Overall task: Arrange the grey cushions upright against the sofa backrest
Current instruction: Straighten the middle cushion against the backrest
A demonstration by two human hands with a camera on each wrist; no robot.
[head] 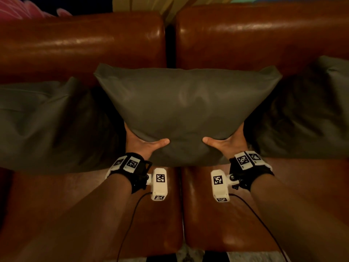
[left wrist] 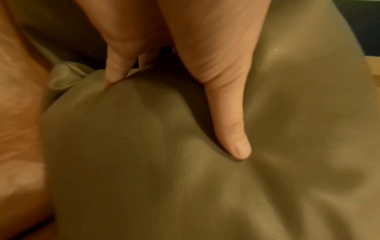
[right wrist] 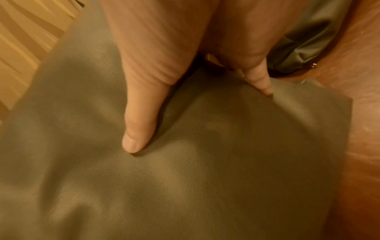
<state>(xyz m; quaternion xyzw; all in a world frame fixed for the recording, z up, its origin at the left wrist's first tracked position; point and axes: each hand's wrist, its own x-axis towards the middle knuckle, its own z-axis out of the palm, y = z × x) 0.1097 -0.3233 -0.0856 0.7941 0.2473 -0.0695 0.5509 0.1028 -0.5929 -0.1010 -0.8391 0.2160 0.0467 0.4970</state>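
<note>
Grey cushion [head: 181, 110] at 12 o'clock of both hands | left hand [head: 140, 143], right hand [head: 225, 142] grip its lower corners | sofa [head: 75, 44] backrest behind

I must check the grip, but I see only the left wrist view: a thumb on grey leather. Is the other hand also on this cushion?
Observer: Yes. The right hand grips the middle cushion at its lower edge, opposite the left hand.
Operator: Are other cushions near?
Observer: One grey cushion stands on the left side, another on the right.
Operator: Does the held one touch the backrest?
Observer: Its top reaches the backrest in the head view; contact I cannot tell.
</note>
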